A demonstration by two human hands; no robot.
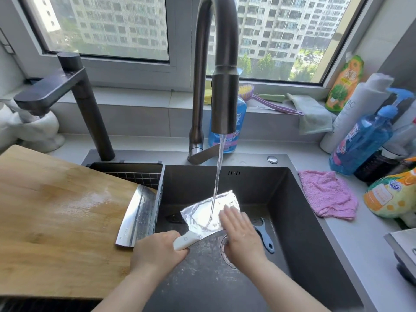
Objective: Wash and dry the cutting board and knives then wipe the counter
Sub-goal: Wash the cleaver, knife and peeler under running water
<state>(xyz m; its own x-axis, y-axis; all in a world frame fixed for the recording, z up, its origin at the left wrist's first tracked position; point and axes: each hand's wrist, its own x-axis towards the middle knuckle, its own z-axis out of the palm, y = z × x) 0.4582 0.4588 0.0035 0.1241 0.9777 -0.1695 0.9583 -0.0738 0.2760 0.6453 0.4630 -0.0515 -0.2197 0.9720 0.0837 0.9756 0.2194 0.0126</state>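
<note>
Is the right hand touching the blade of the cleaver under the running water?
Touching. The head view shows the right hand with straight fingers lying flat on the blade of the cleaver, with no gap.

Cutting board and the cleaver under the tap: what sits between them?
In the head view, a second cleaver lies on the right edge of the cutting board, then comes the wall of the black basket. The left hand holds the rinsed cleaver.

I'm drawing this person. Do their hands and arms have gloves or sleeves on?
No gloves. The left hand and right hand are bare, with no rings, watch or bracelet showing. Both forearms are bare too, no sleeves in view.
</note>
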